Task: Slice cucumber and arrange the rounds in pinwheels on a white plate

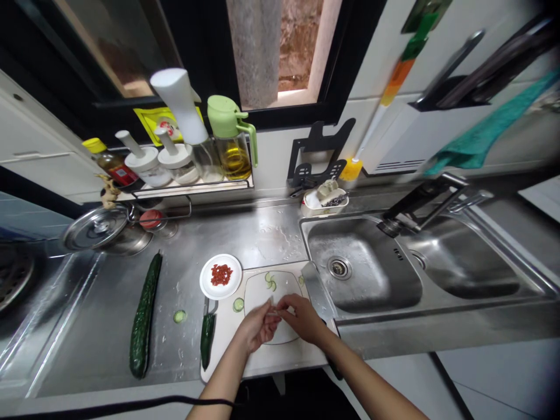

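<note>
Over a square plate (258, 332) on the cutting board (227, 361), my left hand (259, 326) and my right hand (301, 317) meet at the fingertips. Both are closed in a pinch around something small and pale, too small to name. Thin cucumber pieces (270, 282) form a curved pattern on the plate. A cucumber slice (238, 304) lies left of the plate, and a short cucumber piece (207, 341) rests at the board's left edge. The cleaver blade (315, 286) is beside my right hand. A white dish (204, 279) holds chopped red bits (221, 274).
A whole cucumber (146, 315) and another slice (179, 316) lie on the steel counter (105, 326). The double sink (363, 262) with a black faucet (406, 204) is at right. Behind stand a seasoning rack (196, 189), an oil jug (234, 154) and a lidded pot (105, 230).
</note>
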Available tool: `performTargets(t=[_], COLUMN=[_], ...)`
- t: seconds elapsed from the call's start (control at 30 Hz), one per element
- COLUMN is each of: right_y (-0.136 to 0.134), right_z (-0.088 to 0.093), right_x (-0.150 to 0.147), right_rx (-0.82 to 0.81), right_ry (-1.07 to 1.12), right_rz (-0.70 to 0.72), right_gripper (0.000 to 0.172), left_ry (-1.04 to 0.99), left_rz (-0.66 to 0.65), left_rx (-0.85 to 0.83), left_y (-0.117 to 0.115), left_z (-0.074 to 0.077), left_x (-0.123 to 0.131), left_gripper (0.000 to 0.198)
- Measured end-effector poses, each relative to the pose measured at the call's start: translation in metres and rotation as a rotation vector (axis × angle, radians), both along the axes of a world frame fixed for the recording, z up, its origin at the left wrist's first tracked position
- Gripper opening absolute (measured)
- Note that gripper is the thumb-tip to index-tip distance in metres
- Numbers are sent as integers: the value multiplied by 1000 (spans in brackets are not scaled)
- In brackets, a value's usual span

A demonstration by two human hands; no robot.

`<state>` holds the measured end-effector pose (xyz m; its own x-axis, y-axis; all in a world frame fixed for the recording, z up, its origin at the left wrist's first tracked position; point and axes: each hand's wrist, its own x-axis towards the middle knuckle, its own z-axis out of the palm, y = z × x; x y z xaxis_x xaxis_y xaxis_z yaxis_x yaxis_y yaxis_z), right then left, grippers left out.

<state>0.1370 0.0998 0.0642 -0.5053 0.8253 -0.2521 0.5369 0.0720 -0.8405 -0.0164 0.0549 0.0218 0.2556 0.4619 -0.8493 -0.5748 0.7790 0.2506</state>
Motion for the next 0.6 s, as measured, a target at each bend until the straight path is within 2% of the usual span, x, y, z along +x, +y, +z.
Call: performTargets(t=[0.13, 0.2, 0.3, 0.4, 0.6], right_y=[3, 5, 9, 14, 25], right_z=[11, 13, 14, 11, -9], right_x=[7, 11, 17, 24, 37], right_rx=[-80, -103, -124, -134, -98], right_ry=[16, 31, 52, 50, -58], right_rz=[41, 17, -21, -38, -16], right_gripper=[8, 9, 10, 11, 12], left_ry=[-245, -283, -272, -175, 211], left_rz=[4, 7, 7, -15, -12], left_rx=[-61, -43, 28, 88, 157], left_y=[5, 8, 11, 13, 18], left_z=[0, 0, 1, 2, -2], left_x=[3, 3, 4, 6, 19], left_gripper=[24, 18, 21, 29, 36])
